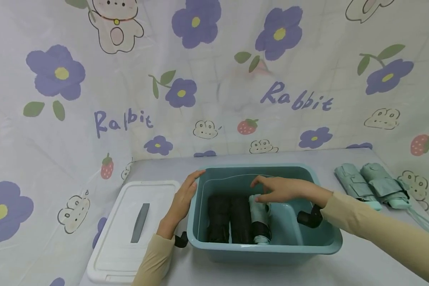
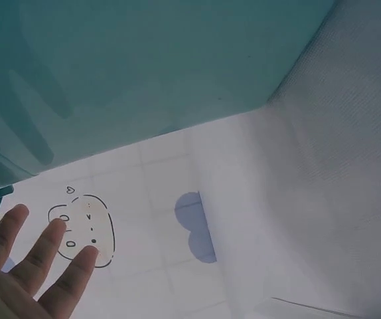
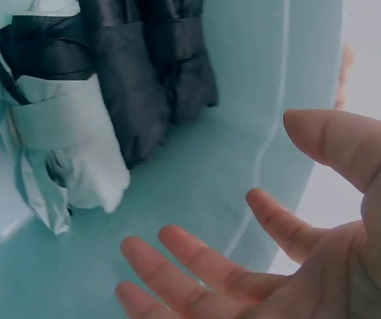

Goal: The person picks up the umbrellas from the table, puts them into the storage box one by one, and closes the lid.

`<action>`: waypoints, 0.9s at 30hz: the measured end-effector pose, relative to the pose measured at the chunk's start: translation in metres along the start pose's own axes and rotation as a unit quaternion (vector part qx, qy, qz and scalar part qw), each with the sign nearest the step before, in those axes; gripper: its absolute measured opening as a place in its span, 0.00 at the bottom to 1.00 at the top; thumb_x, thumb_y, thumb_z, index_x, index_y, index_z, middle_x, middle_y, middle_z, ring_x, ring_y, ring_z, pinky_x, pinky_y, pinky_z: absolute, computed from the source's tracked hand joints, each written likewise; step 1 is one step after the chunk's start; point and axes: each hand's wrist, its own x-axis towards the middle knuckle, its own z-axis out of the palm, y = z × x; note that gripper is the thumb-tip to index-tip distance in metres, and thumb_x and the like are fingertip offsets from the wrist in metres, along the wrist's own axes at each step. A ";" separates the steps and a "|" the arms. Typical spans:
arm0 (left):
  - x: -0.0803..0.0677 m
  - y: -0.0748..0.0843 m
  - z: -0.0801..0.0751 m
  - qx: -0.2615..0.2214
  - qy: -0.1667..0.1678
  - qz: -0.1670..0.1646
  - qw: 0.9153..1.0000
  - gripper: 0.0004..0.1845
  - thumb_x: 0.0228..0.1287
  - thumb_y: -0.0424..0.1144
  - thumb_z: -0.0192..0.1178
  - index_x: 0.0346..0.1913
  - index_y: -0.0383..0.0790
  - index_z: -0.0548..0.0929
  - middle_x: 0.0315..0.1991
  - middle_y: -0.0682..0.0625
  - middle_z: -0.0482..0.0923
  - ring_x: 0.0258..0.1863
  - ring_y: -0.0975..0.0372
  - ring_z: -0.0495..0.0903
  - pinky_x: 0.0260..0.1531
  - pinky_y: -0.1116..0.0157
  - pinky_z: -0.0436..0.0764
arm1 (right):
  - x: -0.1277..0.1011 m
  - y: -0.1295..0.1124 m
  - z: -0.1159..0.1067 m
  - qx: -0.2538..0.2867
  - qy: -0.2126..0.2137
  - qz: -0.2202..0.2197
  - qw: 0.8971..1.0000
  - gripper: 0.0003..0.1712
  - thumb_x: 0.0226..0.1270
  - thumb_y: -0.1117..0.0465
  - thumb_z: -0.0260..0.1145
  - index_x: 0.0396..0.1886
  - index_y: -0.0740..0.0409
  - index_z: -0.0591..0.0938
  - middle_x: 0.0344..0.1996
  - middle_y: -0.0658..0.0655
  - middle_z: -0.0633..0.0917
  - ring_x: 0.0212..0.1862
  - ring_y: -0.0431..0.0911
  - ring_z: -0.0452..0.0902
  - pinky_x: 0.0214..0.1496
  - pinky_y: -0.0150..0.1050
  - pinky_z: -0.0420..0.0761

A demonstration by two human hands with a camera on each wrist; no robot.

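Observation:
A teal plastic bin point(image 1: 271, 254) stands on the table. Two folded black umbrellas point(image 1: 219, 218) lie side by side inside it, with a folded pale green umbrella point(image 1: 260, 216) to their right. My right hand point(image 1: 282, 189) hovers over the bin above the far end of the green umbrella, fingers spread and holding nothing. In the right wrist view, a gap shows between my right fingertips point(image 3: 137, 249) and the green umbrella point(image 3: 71, 133). My left hand point(image 1: 183, 196) is at the bin's left rim with its fingers extended; in the left wrist view the fingers point(image 2: 64, 286) are spread beside the bin wall point(image 2: 144, 73).
A white lid point(image 1: 111, 234) with a grey handle point(image 1: 140, 223) lies left of the bin. Two more folded pale green umbrellas point(image 1: 355, 182) lie on the table to the right, one with a wrist loop. A patterned curtain point(image 1: 221, 107) hangs behind the table.

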 end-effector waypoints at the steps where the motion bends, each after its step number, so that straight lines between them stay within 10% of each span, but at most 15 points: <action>1: 0.000 -0.002 0.000 0.001 0.001 0.001 1.000 0.22 0.75 0.44 0.33 0.69 0.51 0.61 0.70 0.52 0.57 0.69 0.58 0.56 0.62 0.43 0.58 | -0.003 -0.001 -0.001 -0.005 0.009 -0.009 1.000 0.27 0.69 0.50 0.55 0.62 0.57 0.65 0.47 0.60 0.77 0.43 0.50 0.77 0.40 0.43 0.76; 27: 0.002 0.032 -0.004 -0.017 0.006 0.043 0.999 0.22 0.71 0.28 0.33 0.66 0.29 0.62 0.70 0.35 0.52 0.69 0.43 0.50 0.63 0.40 0.51 | -0.041 0.020 -0.007 -0.054 0.243 -0.088 0.964 0.16 0.66 0.59 0.60 0.52 0.59 0.75 0.48 0.58 0.80 0.51 0.55 0.77 0.47 0.51 0.77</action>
